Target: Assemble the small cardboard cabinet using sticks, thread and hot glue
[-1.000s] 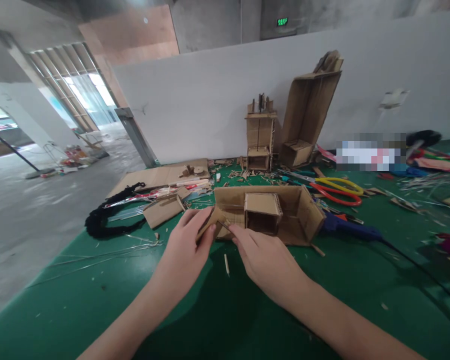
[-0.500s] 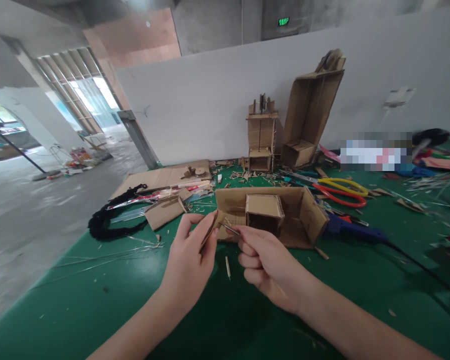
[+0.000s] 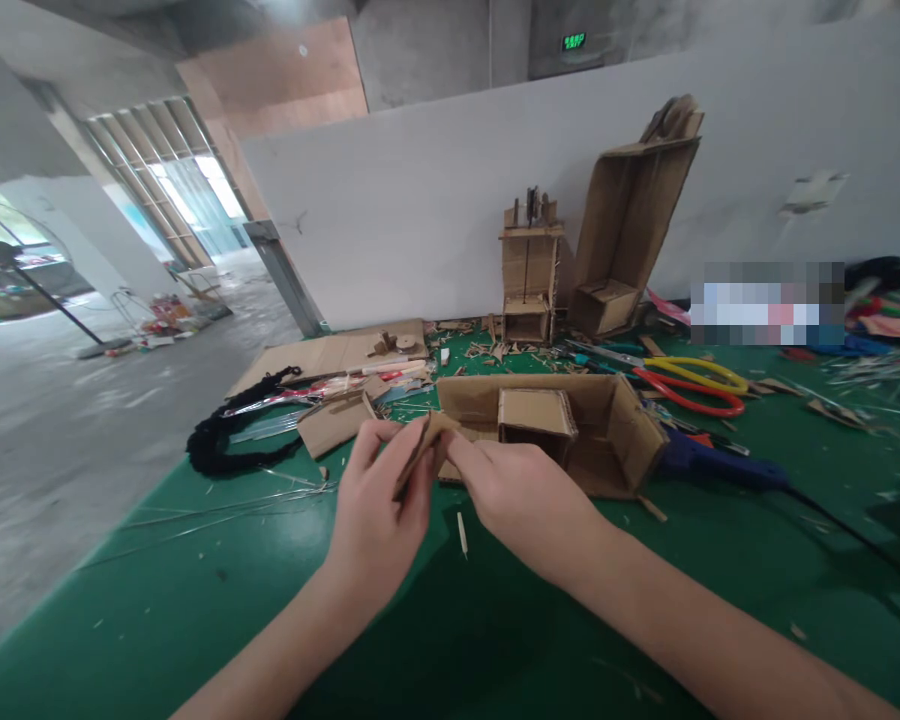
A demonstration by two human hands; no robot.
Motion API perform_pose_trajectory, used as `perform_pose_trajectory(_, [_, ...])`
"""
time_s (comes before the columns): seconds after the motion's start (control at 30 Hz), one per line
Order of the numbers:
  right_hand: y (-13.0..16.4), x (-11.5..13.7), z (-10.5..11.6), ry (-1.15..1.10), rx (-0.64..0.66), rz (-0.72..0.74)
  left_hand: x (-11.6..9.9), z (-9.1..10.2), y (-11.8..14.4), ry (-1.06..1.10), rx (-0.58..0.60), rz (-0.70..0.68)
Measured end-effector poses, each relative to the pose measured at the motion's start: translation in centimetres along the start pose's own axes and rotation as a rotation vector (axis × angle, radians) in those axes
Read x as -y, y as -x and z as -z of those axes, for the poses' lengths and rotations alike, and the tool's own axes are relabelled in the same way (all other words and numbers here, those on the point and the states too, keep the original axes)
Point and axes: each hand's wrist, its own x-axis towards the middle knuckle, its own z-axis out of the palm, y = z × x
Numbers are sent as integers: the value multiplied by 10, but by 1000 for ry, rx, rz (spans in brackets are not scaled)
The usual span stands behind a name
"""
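Between the thumb and fingers of my left hand point(image 3: 375, 505) is a small folded piece of cardboard point(image 3: 438, 424), held tilted above the table. My right hand point(image 3: 529, 500) is closed, its fingertips pressed against the right edge of that piece; whatever they pinch is hidden behind the hand. Just past both hands lies a long open cardboard box point(image 3: 634, 455) with a smaller cardboard box point(image 3: 532, 410) inside it. A short pale stick point(image 3: 462, 535) rests on the green table below the hands.
Red-and-yellow-handled scissors point(image 3: 690, 385) and a blue corded tool point(image 3: 724, 465) lie right. Two cardboard structures, a short one point(image 3: 529, 265) and a tall one point(image 3: 637, 215), stand against the white partition. Black fuzzy cord point(image 3: 210, 455), a cardboard sheet point(image 3: 300, 355) and thin clear rods point(image 3: 217, 512) lie left.
My right hand has moved in against the cardboard piece and turned, back of the hand upward. The thin metal tool that showed in its fingers is now out of sight.
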Motion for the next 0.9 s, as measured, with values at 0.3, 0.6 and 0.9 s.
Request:
perform_pose_trajectory(0.3, [-14,18,-6,-799,-234,-467,0,1,-4,-93,-81,66])
perform_pose_trajectory(0.6, [-23,46,15,-1678,-202,-916,8,1,-9,-183,-185,-5])
perform_pose_trajectory(0.9, [26,28,-4,-44,-242,4,23,11,-26,251,-333,396])
